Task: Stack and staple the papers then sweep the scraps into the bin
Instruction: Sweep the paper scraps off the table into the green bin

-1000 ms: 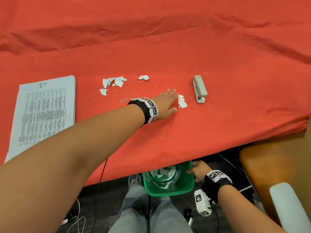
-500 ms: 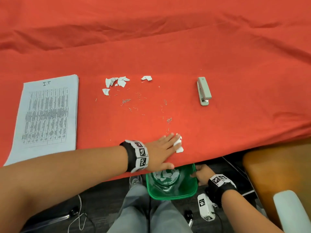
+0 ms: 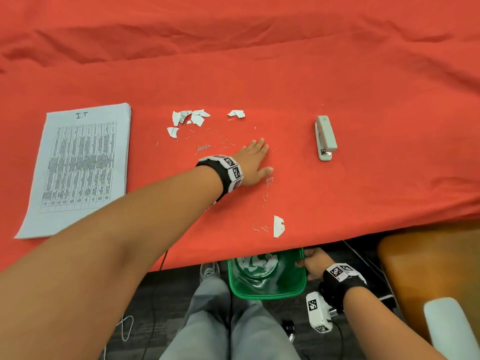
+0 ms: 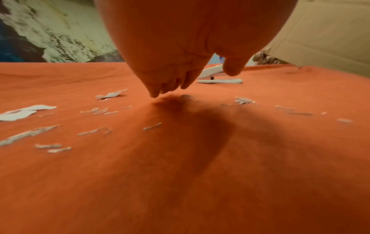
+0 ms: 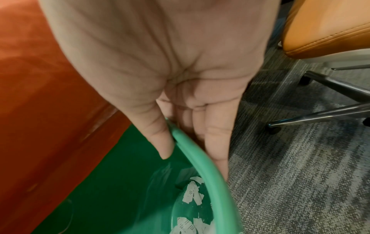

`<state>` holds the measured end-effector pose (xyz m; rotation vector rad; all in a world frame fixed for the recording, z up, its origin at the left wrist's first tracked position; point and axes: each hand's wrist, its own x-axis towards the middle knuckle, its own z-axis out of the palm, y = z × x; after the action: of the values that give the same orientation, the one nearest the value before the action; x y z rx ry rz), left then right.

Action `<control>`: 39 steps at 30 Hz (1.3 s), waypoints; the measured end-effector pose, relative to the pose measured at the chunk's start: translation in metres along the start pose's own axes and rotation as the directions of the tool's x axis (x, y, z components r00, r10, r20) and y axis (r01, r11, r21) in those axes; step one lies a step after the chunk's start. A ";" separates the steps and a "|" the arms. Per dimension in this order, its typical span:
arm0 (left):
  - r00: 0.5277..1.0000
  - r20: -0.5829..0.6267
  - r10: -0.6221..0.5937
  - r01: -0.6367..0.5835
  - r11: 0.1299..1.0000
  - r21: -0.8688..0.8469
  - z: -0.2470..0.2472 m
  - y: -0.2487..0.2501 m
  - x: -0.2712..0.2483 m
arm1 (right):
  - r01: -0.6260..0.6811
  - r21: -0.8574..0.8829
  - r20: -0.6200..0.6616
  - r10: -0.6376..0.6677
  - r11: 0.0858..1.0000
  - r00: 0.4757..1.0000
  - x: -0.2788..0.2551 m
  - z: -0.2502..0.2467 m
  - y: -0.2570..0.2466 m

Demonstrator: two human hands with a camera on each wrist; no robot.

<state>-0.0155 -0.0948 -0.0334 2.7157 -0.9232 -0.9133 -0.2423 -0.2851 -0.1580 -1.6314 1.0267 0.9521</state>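
Observation:
My left hand [image 3: 262,157] lies flat on the red cloth among loose staples [image 3: 268,181], fingers straight, holding nothing; in the left wrist view the left hand [image 4: 190,82] has its fingertips [image 4: 155,94] just above the cloth. One paper scrap [image 3: 278,226] sits near the table's front edge. More scraps [image 3: 189,118] [image 4: 18,114] lie left of the hand and further back. Under the edge, my right hand [image 3: 305,261] [image 5: 190,142] pinches the rim of the green bin [image 3: 267,296] [image 5: 202,167], which holds torn paper [image 5: 192,196]. The paper stack [image 3: 80,165] lies at the left.
A grey stapler [image 3: 325,137] [image 4: 218,81] lies to the right of my left hand. An orange chair [image 3: 428,268] [image 5: 330,31] stands at the right beside the bin. My legs [image 3: 220,328] are below the bin.
My left hand dragged one scrap to the front edge, left it there and has moved back to the middle of the cloth. The right hand still holds the bin.

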 end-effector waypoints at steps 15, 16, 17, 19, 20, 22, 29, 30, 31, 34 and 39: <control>0.885 0.300 0.355 -0.357 0.933 -0.051 0.108 0.054 -0.140 | 0.032 -0.015 0.016 -0.031 0.999 0.999 0.000 0.008 0.003; 0.875 0.313 0.370 -0.366 0.928 -0.074 0.109 0.057 -0.143 | 0.035 -0.026 0.016 -0.035 0.999 0.999 0.000 0.008 0.003; 0.868 0.308 0.390 -0.381 0.920 -0.091 0.109 0.059 -0.145 | 0.040 -0.031 0.018 -0.040 0.999 0.999 0.000 0.008 0.003; 0.871 0.267 0.413 -0.398 0.911 -0.110 0.103 0.062 -0.144 | 0.047 -0.042 0.019 -0.046 0.998 0.999 -0.004 0.008 0.001; 0.883 0.234 0.407 -0.391 0.913 -0.112 0.097 0.063 -0.141 | 0.045 -0.039 0.013 -0.045 0.998 0.999 -0.005 0.008 0.001; 0.913 0.163 0.373 -0.364 0.928 -0.084 0.084 0.063 -0.129 | 0.042 -0.044 0.006 -0.042 0.998 0.999 -0.008 0.007 0.000; 0.945 0.151 0.289 -0.307 0.945 0.112 0.105 0.063 -0.108 | 0.048 -0.055 0.012 -0.048 0.997 0.999 -0.004 0.006 0.007; 0.941 0.149 0.304 -0.323 0.938 0.127 0.114 0.065 -0.115 | 0.049 -0.052 0.009 -0.048 0.997 0.999 -0.007 0.007 0.006; 0.935 0.161 0.317 -0.338 0.933 0.126 0.125 0.068 -0.123 | 0.050 -0.045 0.006 -0.050 0.998 0.999 -0.011 0.008 0.004; 0.897 0.311 0.314 -0.335 0.942 0.018 0.155 0.074 -0.146 | 0.039 -0.050 0.009 -0.039 0.998 0.999 -0.018 0.011 0.001; 0.854 0.328 0.405 -0.420 0.907 -0.028 0.164 0.090 -0.158 | 0.066 -0.107 0.021 -0.064 0.992 0.998 -0.019 0.010 0.002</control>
<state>-0.2573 -0.0628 -0.0586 2.2805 -1.5309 -1.2716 -0.2518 -0.2727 -0.1437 -1.7317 0.9189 0.9909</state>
